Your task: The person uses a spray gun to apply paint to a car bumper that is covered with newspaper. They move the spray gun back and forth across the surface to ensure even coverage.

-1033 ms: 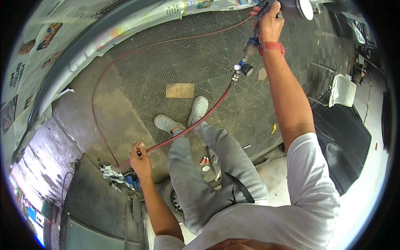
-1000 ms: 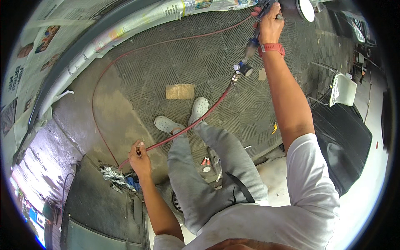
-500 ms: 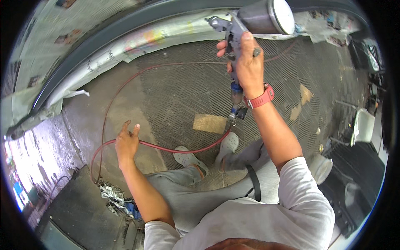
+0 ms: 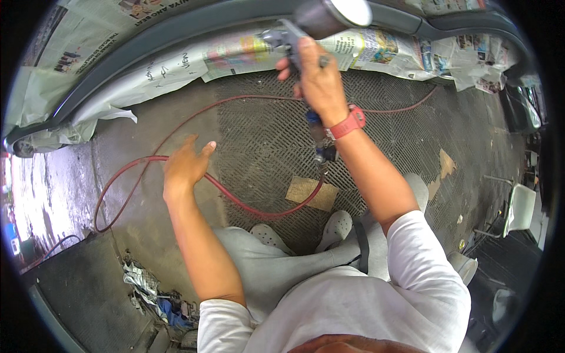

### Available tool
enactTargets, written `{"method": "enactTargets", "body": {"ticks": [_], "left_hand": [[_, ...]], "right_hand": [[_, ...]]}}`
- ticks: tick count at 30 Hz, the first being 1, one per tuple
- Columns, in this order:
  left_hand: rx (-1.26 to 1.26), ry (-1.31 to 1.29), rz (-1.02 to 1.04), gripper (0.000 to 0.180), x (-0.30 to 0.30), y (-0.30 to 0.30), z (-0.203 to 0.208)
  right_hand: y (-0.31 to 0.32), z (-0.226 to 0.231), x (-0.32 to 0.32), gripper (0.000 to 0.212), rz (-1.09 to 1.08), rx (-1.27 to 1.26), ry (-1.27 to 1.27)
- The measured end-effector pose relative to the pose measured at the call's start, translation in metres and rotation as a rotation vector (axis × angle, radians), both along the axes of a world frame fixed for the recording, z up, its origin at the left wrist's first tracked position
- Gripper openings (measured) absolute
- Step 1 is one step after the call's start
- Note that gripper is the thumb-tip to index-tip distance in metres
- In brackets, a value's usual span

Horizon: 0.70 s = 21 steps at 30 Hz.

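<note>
My right hand (image 4: 322,82) grips a spray gun (image 4: 289,42) by its handle, with the fingers at the trigger side. A dark metal cup with a pale lid (image 4: 353,12) tops the gun, partly cut off by the upper edge. Below the handle hangs a fitting with a blue part (image 4: 313,120), joined to a red air hose (image 4: 259,213). The hose runs in a slack curve to my left hand (image 4: 185,167), which holds it, thumb and a forefinger stretched away. My other left fingers are hidden. The gun is close to the dark grey curved car panel (image 4: 170,36).
Masking newspaper (image 4: 235,56) covers areas above and below the panel. The hose loops over a ribbed floor mat (image 4: 253,123). Cardboard (image 4: 312,194) lies near my shoes (image 4: 335,229). A white chair (image 4: 521,207) stands right; crumpled foil-like scraps (image 4: 141,279) lie lower left.
The spray gun and my right hand have moved left and slightly up in the picture. My left hand has risen with the hose. My view has shifted, showing more masked paper.
</note>
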State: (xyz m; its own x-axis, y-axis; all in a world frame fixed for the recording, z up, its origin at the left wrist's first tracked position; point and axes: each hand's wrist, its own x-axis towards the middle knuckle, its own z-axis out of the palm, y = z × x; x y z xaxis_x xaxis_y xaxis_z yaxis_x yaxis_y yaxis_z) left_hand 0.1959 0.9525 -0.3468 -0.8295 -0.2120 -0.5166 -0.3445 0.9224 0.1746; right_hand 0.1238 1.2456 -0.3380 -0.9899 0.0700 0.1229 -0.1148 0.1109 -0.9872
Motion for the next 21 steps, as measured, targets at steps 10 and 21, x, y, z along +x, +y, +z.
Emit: {"method": "enactTargets", "body": {"ticks": [10,21], "left_hand": [[0.186,-0.089,-0.242,0.073,-0.021,0.08,-0.005],[0.205,0.015,-0.25,0.073,-0.022,0.073,-0.004]], "right_hand": [[0.193,0.014,0.044,0.06,-0.583,0.033,0.099],[0.271,-0.014,0.047,0.063,-0.933,0.025,0.201]]}}
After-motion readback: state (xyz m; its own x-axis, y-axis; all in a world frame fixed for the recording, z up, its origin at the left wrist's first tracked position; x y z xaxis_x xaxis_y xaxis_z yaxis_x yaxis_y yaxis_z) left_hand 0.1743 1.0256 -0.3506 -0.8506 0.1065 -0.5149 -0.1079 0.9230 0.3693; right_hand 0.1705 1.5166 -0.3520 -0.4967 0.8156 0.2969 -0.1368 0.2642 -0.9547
